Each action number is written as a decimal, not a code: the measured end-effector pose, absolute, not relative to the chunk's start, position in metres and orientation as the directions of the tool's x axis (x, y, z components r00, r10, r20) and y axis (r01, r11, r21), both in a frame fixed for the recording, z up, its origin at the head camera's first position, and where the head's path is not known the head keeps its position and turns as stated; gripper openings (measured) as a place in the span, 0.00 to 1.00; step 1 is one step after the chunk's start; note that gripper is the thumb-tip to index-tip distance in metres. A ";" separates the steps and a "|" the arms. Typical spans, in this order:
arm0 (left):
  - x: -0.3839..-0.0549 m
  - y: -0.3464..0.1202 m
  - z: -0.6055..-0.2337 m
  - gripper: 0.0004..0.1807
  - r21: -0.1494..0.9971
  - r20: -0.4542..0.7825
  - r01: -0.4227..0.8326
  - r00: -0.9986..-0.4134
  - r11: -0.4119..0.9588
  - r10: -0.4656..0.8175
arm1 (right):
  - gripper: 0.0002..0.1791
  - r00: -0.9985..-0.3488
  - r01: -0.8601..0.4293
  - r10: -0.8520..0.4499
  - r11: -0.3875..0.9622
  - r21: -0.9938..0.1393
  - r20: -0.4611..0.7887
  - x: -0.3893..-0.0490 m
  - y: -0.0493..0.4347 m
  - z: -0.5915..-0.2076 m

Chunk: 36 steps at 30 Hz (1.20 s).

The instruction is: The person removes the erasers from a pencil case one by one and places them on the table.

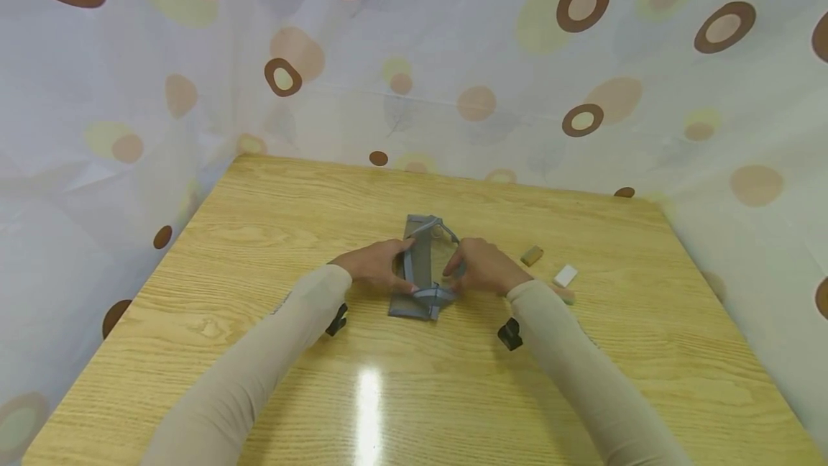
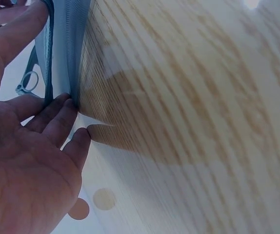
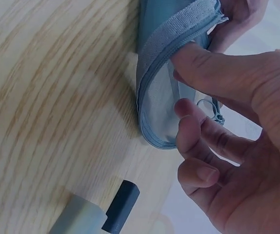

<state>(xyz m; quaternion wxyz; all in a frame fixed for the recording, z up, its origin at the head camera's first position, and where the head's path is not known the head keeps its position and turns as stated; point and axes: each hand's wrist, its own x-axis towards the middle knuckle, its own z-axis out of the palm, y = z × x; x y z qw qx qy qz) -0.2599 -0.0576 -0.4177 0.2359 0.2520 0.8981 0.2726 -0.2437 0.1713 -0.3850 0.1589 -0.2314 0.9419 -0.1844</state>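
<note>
A grey-blue zippered pouch (image 1: 422, 257) lies on the table with its mouth spread wide. In the left wrist view its zipper (image 2: 70, 44) and a ring pull (image 2: 30, 82) show. My left hand (image 1: 378, 263) grips the pouch's left side, thumb on one side of the edge and fingertips (image 2: 71, 103) on the other. On the opposite side, my right hand (image 1: 481, 266) holds the zippered rim, with its thumb (image 3: 203, 61) over the edge and the other fingers curled at the opening. The index finger is mostly hidden behind the thumb.
Right of the pouch lie small blocks: a brownish one (image 1: 532, 256), a white one (image 1: 566, 276) and one (image 1: 566, 295) partly behind the right forearm. Patterned white sheeting (image 1: 414, 92) borders the wooden table (image 1: 291, 207) at the back and sides.
</note>
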 end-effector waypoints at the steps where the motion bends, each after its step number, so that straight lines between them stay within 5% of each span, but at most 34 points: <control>1: -0.260 -0.058 -0.418 0.55 0.608 -0.286 0.325 -0.762 0.725 0.581 | 0.13 -0.838 -0.384 -0.502 0.820 -0.424 -0.212 -0.244 0.171 -0.385; 36: -0.261 -0.057 -0.420 0.55 0.625 -0.258 0.343 -0.758 0.702 0.599 | 0.20 -0.804 -0.453 -0.558 0.798 -0.397 -0.206 -0.240 0.169 -0.388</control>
